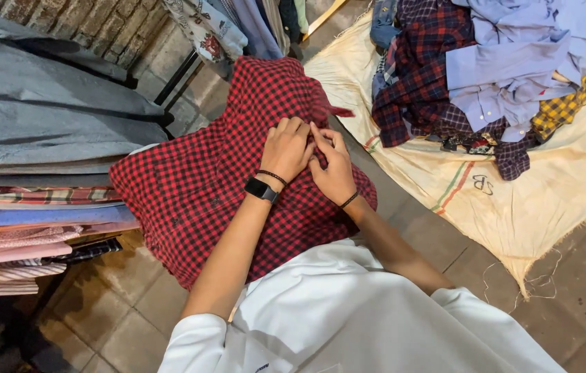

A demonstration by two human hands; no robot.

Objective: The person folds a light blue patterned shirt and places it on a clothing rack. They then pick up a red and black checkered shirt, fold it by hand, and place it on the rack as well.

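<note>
The white cotton top (348,311) at six o'clock is cut off by the frame edge. Above it, the left hand (286,148) and right hand (333,166) pinch the red-and-black checked cloth shirt (203,193) at centre, fingertips hiding the spot. At nine o'clock lies a stack of folded fabrics (37,228); at two o'clock a heap of mixed shirts (486,76) on a cream sheet (555,200).

Red-and-black checked shirt (217,173); cream sheet (548,200); pale-blue shirts (514,62).

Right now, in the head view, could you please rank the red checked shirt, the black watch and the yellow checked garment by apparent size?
1. red checked shirt
2. yellow checked garment, partly covered
3. black watch
</note>
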